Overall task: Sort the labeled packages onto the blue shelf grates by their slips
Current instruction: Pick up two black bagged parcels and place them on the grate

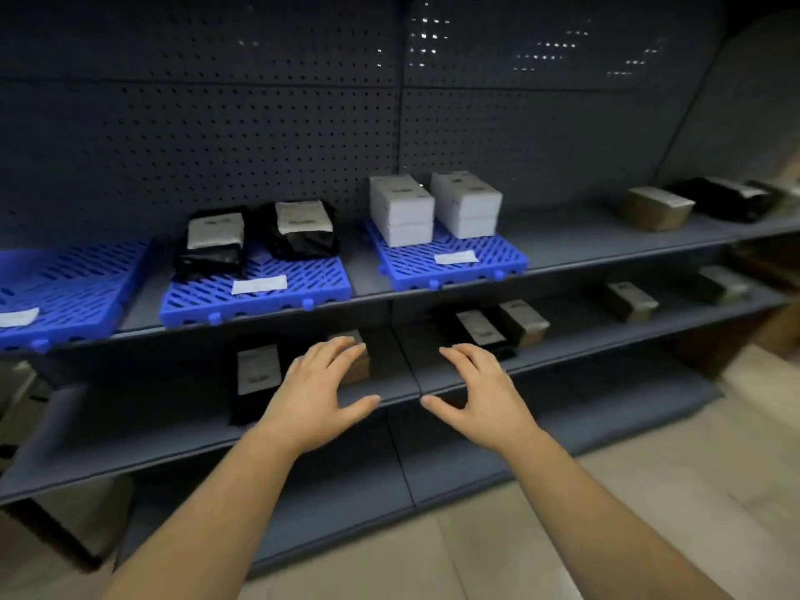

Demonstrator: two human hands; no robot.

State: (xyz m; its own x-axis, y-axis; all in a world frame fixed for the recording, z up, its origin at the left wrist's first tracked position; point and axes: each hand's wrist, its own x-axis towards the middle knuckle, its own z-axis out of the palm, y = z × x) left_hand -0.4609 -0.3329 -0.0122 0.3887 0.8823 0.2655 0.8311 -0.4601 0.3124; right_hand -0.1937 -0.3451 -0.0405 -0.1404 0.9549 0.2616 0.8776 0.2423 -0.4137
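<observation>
In the head view, both hands reach toward the middle shelf at the centre of the frame. The left hand [316, 391] is released, fingers spread and holding nothing, its fingertips over a brown box [358, 369]; whether they touch it I cannot tell. The right hand [480, 396] is just as slack and empty, near a black package [478, 330] lying beside another brown box [524, 322]. On the shelf above, the middle grate [303, 292] carries two black bags [216, 244] behind its slip [259, 284]. The right grate [498, 257] carries stacked white boxes [402, 210]. The left grate [78, 279], at the frame's left edge, shows only a slip [17, 316]. The chief risk is probably a mis-sort: the labels are too blurred to read, so a package chosen by colour alone could land on the wrong grate. Reaching for two parcels at once could also nudge the labelled black package [255, 378] at lower left toward the shelf edge.
</observation>
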